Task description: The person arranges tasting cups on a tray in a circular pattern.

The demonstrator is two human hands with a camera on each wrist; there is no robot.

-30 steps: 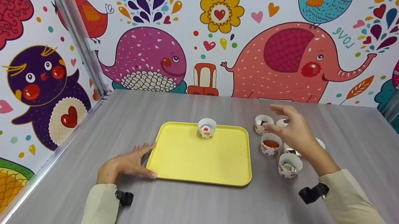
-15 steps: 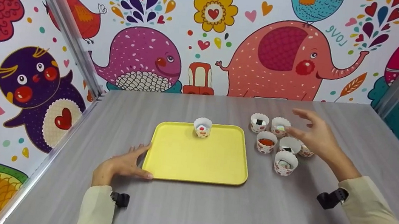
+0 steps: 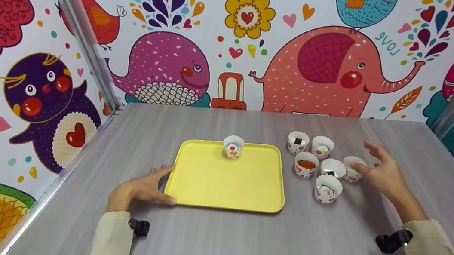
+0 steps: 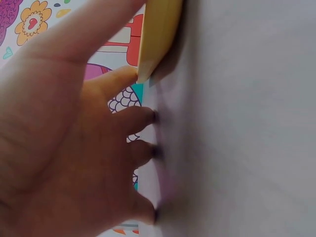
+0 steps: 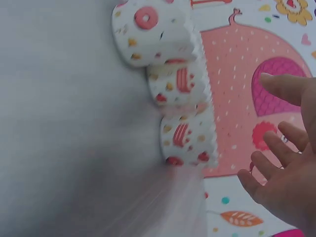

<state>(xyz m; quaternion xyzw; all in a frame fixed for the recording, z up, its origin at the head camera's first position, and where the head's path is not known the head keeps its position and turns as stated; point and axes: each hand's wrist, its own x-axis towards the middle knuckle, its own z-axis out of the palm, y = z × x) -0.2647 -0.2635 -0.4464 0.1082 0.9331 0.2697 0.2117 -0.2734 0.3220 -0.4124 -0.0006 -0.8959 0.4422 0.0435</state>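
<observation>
A yellow tray lies on the table, with one scalloped paper baking cup standing at its far edge; something white and red shows inside the cup. My left hand touches the tray's left side with thumb and index finger spread apart. In the left wrist view the other fingertips rest on the table. My right hand is above the table with fingers apart, holding nothing. Its thumb overlaps the rightmost paper cup in the head view; contact cannot be told. In the right wrist view the hand appears apart from the cups.
Several more paper cups stand grouped right of the tray. One cup holds something orange-red, another something black and white, and the nearest something pale. A cartoon-printed wall closes off the table behind.
My right hand has moved right and nearer, from over the cups to the group's right side, uncovering cups it hid. My left hand, the tray and the cups have stayed in place.
</observation>
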